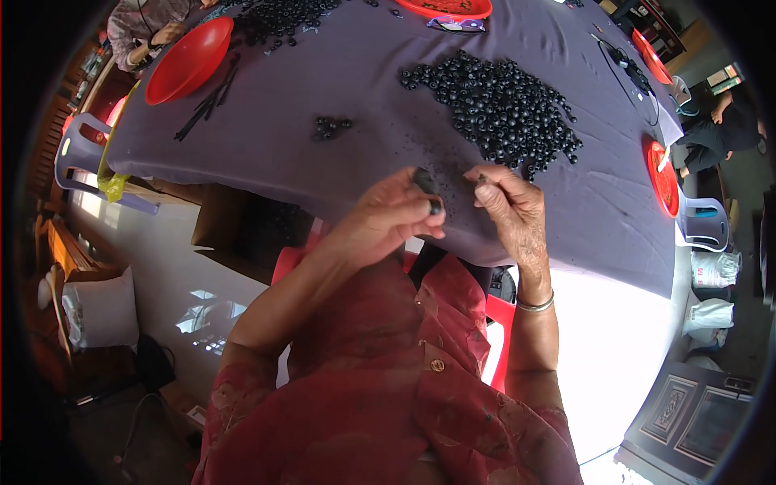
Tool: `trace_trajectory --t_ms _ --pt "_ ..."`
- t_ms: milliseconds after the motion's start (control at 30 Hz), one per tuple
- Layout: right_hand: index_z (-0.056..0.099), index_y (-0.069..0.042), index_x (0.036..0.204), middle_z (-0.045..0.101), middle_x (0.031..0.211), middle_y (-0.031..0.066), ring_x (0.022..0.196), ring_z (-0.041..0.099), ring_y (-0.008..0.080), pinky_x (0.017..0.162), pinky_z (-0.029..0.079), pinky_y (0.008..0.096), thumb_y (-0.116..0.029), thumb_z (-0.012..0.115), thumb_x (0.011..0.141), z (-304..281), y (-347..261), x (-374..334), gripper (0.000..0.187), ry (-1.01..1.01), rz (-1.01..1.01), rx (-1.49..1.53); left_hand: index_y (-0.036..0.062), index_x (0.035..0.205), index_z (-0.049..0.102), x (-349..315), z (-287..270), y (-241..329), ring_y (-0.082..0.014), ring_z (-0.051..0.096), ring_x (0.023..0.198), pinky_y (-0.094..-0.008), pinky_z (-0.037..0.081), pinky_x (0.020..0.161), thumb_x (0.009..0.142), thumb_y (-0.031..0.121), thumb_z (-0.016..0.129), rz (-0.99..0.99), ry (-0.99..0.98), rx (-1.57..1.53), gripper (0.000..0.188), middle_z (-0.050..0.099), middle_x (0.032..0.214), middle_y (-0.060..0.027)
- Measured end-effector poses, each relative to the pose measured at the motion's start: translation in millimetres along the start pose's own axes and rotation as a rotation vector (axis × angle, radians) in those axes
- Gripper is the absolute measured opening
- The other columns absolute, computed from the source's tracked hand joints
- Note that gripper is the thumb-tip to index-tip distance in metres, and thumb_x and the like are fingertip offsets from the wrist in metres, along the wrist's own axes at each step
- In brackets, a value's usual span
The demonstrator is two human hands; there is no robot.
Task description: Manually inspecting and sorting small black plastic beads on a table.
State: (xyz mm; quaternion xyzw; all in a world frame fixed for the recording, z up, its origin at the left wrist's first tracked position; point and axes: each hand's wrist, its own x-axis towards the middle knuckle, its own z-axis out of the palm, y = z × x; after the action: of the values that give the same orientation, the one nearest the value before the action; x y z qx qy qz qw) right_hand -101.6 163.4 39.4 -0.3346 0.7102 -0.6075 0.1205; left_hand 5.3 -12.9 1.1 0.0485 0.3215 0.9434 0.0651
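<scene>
My left hand (pixel 398 212) is raised over the table's near edge, its fingers curled and slightly blurred. A small black round piece (pixel 435 208) shows at its thumb tip, and a longer dark bit (pixel 423 179) lies against its index finger. Just to the right, apart from it, my right hand (pixel 517 208) pinches thumb and forefinger together; a tiny dark speck shows there, too small to name. Beyond the hands spreads a large heap of black, bead-like pieces (pixel 509 105), some with visible holes. A smaller cluster of these pieces (pixel 331 127) sits to the left.
A dark cloth covers the table (pixel 267 113). Red trays stand at the far left (pixel 191 63), back (pixel 453 8) and right (pixel 663 179). Black strips (pixel 212 101) lie near the left tray. Glasses (pixel 457 25) rest at the back. Another person (pixel 145 31) sits far left.
</scene>
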Motion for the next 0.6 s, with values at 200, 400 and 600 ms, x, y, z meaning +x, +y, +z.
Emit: trace_trajectory --t_ms 200,400,600 --pt "0.066 -0.001 0.094 0.058 0.076 0.0033 0.069 0.055 0.0102 0.064 0.045 0.0231 -0.001 0.074 0.073 25.6 -13.7 -6.8 0.023 -0.128 -0.223 -0.182 0.0089 0.108 0.047 5.3 0.1 -1.2 -0.0134 0.059 0.083 -0.0326 0.051 0.074 0.089 0.007 0.058 0.024 0.049 0.008 0.022 0.058 0.092 -0.0043" --pt "0.066 0.0 0.086 0.059 0.07 0.0045 0.065 0.057 0.0112 0.059 0.045 0.0244 -0.004 0.069 0.08 39.9 -15.7 -10.0 0.008 -0.105 -0.101 -0.06 0.006 0.103 0.05 -2.0 -4.4 17.2 -0.0126 0.06 0.075 -0.0272 0.05 0.066 0.084 0.003 0.062 -0.109 0.051 0.032 0.023 0.06 0.085 -0.0037" --pt "0.066 -0.003 0.087 0.064 0.069 0.0106 0.062 0.062 0.0278 0.058 0.048 0.0323 -0.013 0.071 0.078 -13.1 13.6 6.9 0.014 0.093 -0.079 -0.885 0.0018 0.09 0.062 -6.0 -36.8 49.6 -0.0108 0.057 0.065 -0.0264 0.048 0.062 0.079 0.005 0.069 0.09 0.537 0.994 0.013 0.063 0.081 -0.0042"
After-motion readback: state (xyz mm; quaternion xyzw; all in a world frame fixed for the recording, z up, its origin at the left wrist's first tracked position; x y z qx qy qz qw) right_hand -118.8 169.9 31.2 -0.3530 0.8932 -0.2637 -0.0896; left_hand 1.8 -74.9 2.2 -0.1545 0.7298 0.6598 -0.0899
